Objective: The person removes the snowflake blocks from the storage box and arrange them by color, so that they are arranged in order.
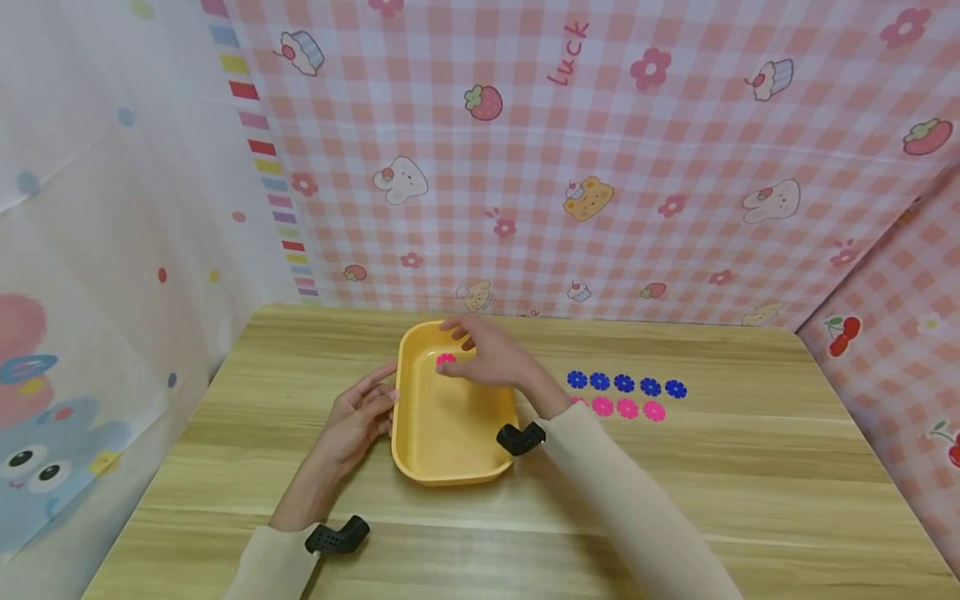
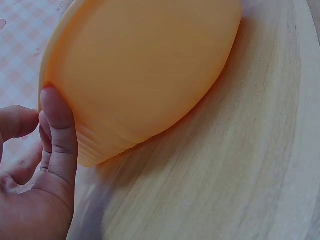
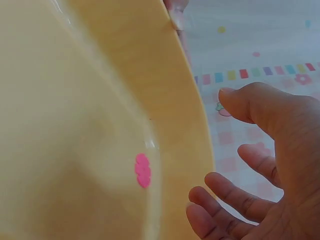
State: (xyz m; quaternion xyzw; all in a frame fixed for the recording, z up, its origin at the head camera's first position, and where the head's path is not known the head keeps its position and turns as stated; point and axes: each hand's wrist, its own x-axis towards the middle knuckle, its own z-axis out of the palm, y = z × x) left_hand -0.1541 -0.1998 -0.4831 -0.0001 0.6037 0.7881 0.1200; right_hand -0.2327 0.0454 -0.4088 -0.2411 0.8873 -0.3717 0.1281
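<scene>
A yellow plastic tray [image 1: 450, 433] rests on the wooden table with its long side pointing away from me. At its left wall my left hand [image 1: 358, 417] grips the rim; the thumb [image 2: 59, 125] lies against the tray in the left wrist view. Over the tray's far right part hovers my right hand [image 1: 491, 354], its fingers spread with nothing between them. One pink flower-shaped disc [image 1: 446, 359] lies on the tray floor near the far end, by the right thumb. The same pink disc [image 3: 143, 170] shows apart from the fingers in the right wrist view.
Right of the tray, several blue flower discs [image 1: 624, 383] lie in a row. Nearer me runs a row of several pink flower discs [image 1: 627, 408], its left end partly hidden by the right forearm. Patterned cloth [image 1: 555, 167] hangs behind the wooden table [image 1: 675, 500].
</scene>
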